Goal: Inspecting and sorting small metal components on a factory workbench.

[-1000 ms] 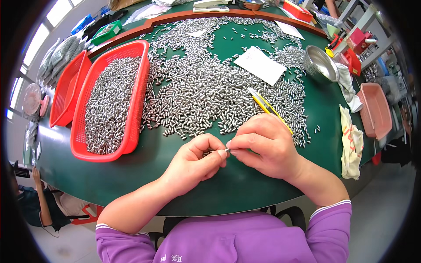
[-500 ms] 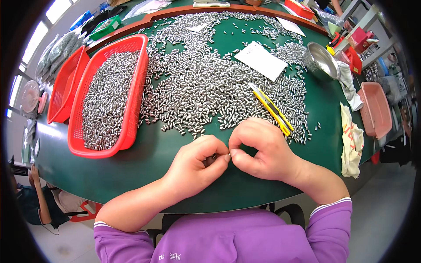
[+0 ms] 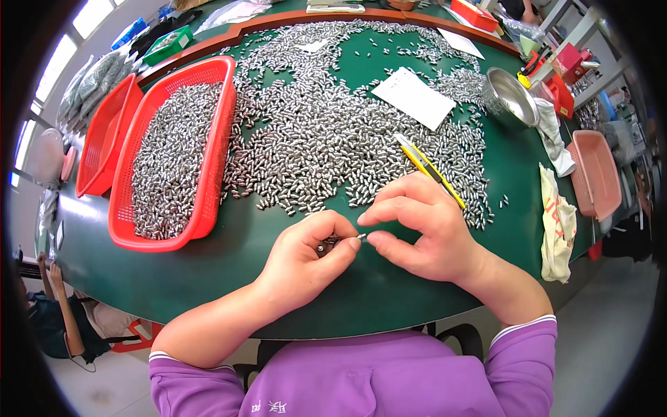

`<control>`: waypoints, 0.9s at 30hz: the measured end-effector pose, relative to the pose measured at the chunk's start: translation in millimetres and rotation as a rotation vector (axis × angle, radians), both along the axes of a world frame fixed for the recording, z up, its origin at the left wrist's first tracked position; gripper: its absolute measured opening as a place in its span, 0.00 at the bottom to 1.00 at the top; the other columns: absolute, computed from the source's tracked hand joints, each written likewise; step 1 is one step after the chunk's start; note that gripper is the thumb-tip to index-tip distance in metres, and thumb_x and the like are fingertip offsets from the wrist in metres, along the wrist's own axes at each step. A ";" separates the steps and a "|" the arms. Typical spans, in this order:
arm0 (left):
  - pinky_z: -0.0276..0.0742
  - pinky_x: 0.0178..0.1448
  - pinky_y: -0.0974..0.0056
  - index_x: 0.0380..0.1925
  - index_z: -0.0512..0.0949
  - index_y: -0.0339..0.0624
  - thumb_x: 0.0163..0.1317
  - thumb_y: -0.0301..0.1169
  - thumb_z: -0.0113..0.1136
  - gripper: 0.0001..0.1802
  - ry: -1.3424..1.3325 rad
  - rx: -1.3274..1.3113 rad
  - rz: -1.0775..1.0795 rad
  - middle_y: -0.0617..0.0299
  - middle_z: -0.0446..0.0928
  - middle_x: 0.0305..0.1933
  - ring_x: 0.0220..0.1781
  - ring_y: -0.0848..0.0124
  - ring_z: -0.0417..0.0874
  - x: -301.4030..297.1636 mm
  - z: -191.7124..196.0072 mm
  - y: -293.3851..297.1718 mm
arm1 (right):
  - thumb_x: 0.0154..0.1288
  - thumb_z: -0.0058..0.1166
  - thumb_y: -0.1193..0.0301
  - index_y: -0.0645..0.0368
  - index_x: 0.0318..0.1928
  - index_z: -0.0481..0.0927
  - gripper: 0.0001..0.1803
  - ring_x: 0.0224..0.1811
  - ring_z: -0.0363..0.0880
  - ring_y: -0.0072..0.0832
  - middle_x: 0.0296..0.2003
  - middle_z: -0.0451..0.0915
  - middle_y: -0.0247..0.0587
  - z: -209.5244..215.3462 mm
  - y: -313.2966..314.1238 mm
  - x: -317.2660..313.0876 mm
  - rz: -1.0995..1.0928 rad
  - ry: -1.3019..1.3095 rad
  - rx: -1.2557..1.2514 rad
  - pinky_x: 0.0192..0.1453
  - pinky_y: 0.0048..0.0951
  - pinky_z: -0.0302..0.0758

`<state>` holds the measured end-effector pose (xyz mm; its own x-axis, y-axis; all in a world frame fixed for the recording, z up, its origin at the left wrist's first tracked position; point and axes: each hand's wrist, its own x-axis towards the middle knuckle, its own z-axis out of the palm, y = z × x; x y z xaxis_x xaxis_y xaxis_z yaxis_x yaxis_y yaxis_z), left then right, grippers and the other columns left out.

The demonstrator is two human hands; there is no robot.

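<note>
My left hand (image 3: 302,257) is curled, with several small silvery metal parts (image 3: 325,246) in its palm. One small metal piece (image 3: 362,237) pokes out between its thumb and forefinger. Just to the right is my right hand (image 3: 434,226), its thumb and forefinger apart; its thumb tip is very close to that piece, and I cannot tell whether they touch. Beyond both hands spreads a wide heap of bullet-shaped metal parts (image 3: 313,139) on the green table (image 3: 278,326). A yellow utility knife (image 3: 436,174) lies on the heap, past my right hand.
At left stands a red plastic basket (image 3: 227,132) full of the same parts, beside another red basket (image 3: 87,177). White paper (image 3: 413,97) lies on the heap. To the right are a steel bowl (image 3: 511,97), a cloth bag (image 3: 557,229) and a pink basket (image 3: 596,174). Another person (image 3: 59,313) sits at far left.
My right thumb and forefinger have parted from their pinch at my left fingertips. The small piece and the parts in my left palm now show more.
</note>
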<state>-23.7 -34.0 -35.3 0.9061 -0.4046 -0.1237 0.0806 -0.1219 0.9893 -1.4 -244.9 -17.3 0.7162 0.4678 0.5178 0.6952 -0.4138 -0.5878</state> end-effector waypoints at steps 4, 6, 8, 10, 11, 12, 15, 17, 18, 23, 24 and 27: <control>0.67 0.33 0.72 0.33 0.76 0.39 0.65 0.27 0.60 0.05 0.019 -0.022 -0.008 0.70 0.71 0.28 0.28 0.83 0.68 0.2 -0.5 0.2 | 0.45 0.67 0.78 0.53 0.35 0.84 0.13 0.35 0.78 0.32 0.33 0.78 0.33 -4.6 -1.5 2.1 0.040 -0.033 -0.033 0.39 0.33 0.75; 0.66 0.33 0.72 0.33 0.76 0.39 0.65 0.28 0.60 0.05 0.046 -0.039 -0.021 0.71 0.71 0.28 0.29 0.83 0.67 0.8 1.0 0.6 | 0.43 0.68 0.76 0.52 0.33 0.83 0.13 0.34 0.78 0.31 0.33 0.78 0.31 -6.1 -1.9 3.1 0.055 -0.197 -0.079 0.38 0.33 0.74; 0.67 0.33 0.74 0.34 0.76 0.39 0.67 0.29 0.59 0.05 0.122 -0.061 -0.067 0.72 0.71 0.29 0.29 0.85 0.68 1.5 4.3 2.1 | 0.42 0.69 0.76 0.52 0.33 0.83 0.14 0.34 0.78 0.31 0.33 0.78 0.30 -2.2 -1.8 3.0 0.071 -0.262 -0.090 0.38 0.33 0.74; 0.66 0.34 0.74 0.35 0.76 0.40 0.67 0.30 0.59 0.05 0.171 -0.093 -0.077 0.72 0.72 0.29 0.29 0.85 0.68 1.5 9.2 1.6 | 0.42 0.69 0.75 0.51 0.32 0.82 0.14 0.34 0.77 0.31 0.32 0.77 0.30 -0.9 -1.4 2.4 0.083 -0.327 -0.102 0.38 0.33 0.74; 0.66 0.34 0.74 0.35 0.76 0.40 0.68 0.30 0.59 0.05 0.218 -0.126 -0.086 0.72 0.72 0.29 0.30 0.85 0.68 1.7 10.5 1.4 | 0.42 0.68 0.76 0.51 0.32 0.81 0.13 0.34 0.77 0.31 0.32 0.77 0.30 -1.0 -0.3 1.8 0.094 -0.294 -0.072 0.38 0.33 0.74; 0.66 0.34 0.74 0.35 0.76 0.40 0.68 0.30 0.59 0.05 0.219 -0.126 -0.088 0.72 0.72 0.29 0.30 0.85 0.68 2.2 10.3 1.4 | 0.43 0.66 0.76 0.51 0.31 0.79 0.12 0.33 0.77 0.32 0.32 0.77 0.30 -1.0 0.7 1.1 0.104 -0.262 -0.043 0.38 0.34 0.74; 0.66 0.32 0.75 0.36 0.75 0.41 0.68 0.30 0.58 0.05 0.262 -0.180 -0.067 0.71 0.73 0.29 0.29 0.85 0.69 3.9 9.3 3.4 | 0.44 0.63 0.76 0.52 0.30 0.76 0.11 0.33 0.77 0.33 0.30 0.77 0.32 3.0 -3.5 1.9 0.157 -0.072 0.040 0.38 0.34 0.73; 0.60 0.26 0.77 0.38 0.74 0.41 0.69 0.29 0.55 0.04 0.316 -0.177 -0.038 0.68 0.75 0.30 0.24 0.85 0.66 5.6 9.5 3.5 | 0.44 0.63 0.75 0.53 0.29 0.77 0.10 0.32 0.77 0.34 0.29 0.77 0.33 4.9 -6.8 3.5 0.142 -0.058 0.013 0.38 0.34 0.73; 0.60 0.26 0.77 0.38 0.74 0.41 0.69 0.29 0.55 0.04 0.315 -0.177 -0.035 0.68 0.75 0.30 0.24 0.85 0.66 5.6 9.1 3.9 | 0.44 0.63 0.75 0.53 0.29 0.77 0.09 0.33 0.77 0.34 0.29 0.77 0.32 3.2 -6.7 4.6 0.076 -0.133 -0.045 0.38 0.34 0.73; 0.59 0.26 0.77 0.38 0.74 0.40 0.70 0.29 0.55 0.04 0.338 -0.217 -0.020 0.68 0.75 0.30 0.24 0.86 0.66 6.6 9.1 3.0 | 0.48 0.66 0.73 0.49 0.34 0.82 0.10 0.40 0.78 0.33 0.36 0.78 0.31 -10.4 -15.5 11.3 -0.002 -0.251 -0.198 0.43 0.36 0.75; 0.59 0.26 0.77 0.38 0.74 0.40 0.70 0.29 0.55 0.04 0.339 -0.217 -0.020 0.68 0.75 0.30 0.24 0.86 0.66 6.4 8.7 3.3 | 0.48 0.66 0.73 0.49 0.34 0.82 0.10 0.40 0.78 0.33 0.36 0.78 0.31 -7.9 -13.1 9.8 -0.003 -0.250 -0.198 0.43 0.36 0.75; 0.66 0.33 0.76 0.36 0.75 0.42 0.68 0.30 0.58 0.05 0.294 -0.184 -0.021 0.70 0.74 0.30 0.29 0.86 0.69 4.1 7.3 3.3 | 0.49 0.68 0.70 0.47 0.36 0.83 0.11 0.40 0.78 0.32 0.35 0.78 0.28 -2.3 -5.4 5.1 -0.001 -0.211 -0.104 0.41 0.35 0.74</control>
<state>-19.6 -30.7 -28.0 0.8335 -0.4628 -0.3018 0.3651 0.0513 0.9296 3.7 -250.3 -19.6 0.5979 0.5257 0.6052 0.7976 -0.4650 -0.3841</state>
